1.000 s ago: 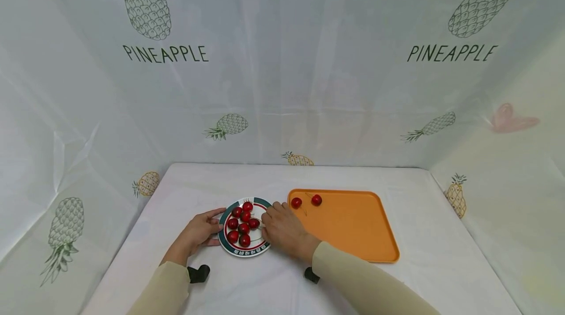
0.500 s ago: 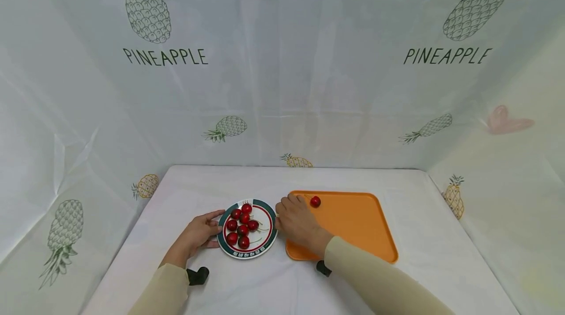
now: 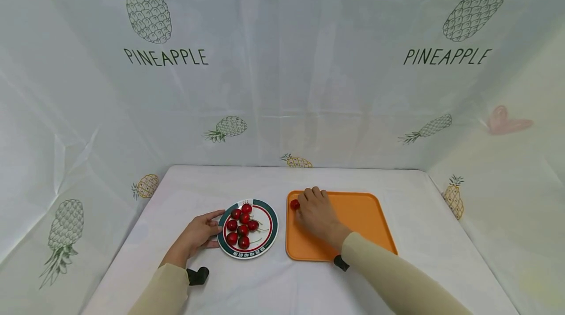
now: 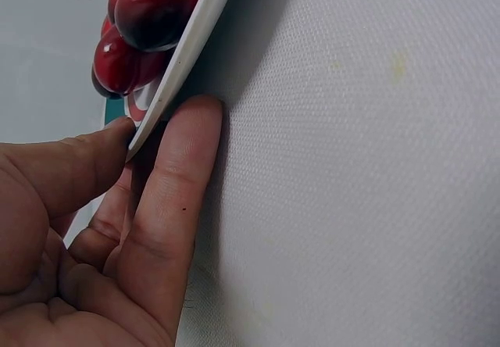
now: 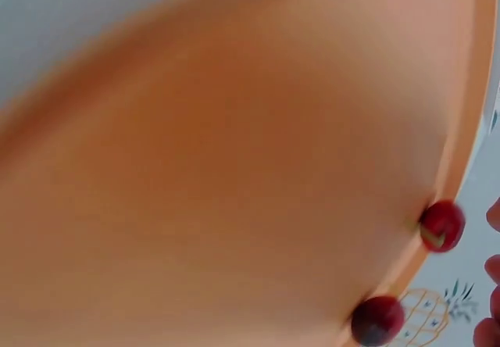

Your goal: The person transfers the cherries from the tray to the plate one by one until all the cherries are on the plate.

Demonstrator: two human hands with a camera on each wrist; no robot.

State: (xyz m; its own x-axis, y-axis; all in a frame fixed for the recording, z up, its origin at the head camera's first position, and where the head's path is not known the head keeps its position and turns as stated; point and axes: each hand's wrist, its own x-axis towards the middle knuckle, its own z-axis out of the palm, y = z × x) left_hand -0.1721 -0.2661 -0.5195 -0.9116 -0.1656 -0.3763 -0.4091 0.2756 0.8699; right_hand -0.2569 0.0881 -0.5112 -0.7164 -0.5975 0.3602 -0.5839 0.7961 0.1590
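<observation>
My left hand (image 3: 197, 234) pinches the left rim of a round white plate (image 3: 274, 226) with a green and red border. In the left wrist view the thumb (image 4: 94, 163) lies on the rim's upper side and a finger beneath it. Several red cherries (image 3: 243, 230) with stems sit on the plate, mostly on its left half. Over the orange tray's upper left part is my right hand (image 3: 319, 214), its back hiding one cherry in the head view. The right wrist view shows two cherries on the tray, one (image 5: 442, 226) nearer the fingertips (image 5: 492, 269), which stand apart from it.
The orange tray (image 3: 362, 226) lies right of the plate, with a narrow gap of white tablecloth (image 3: 247, 285) between them. Another cherry (image 3: 295, 204) is by the tray's left rim. A pineapple-print curtain (image 3: 282, 79) stands behind and at both sides.
My right hand has moved right from beside the plate, past the tray's left cherry, to the other cherry, which it now covers. My left hand keeps its hold on the plate.
</observation>
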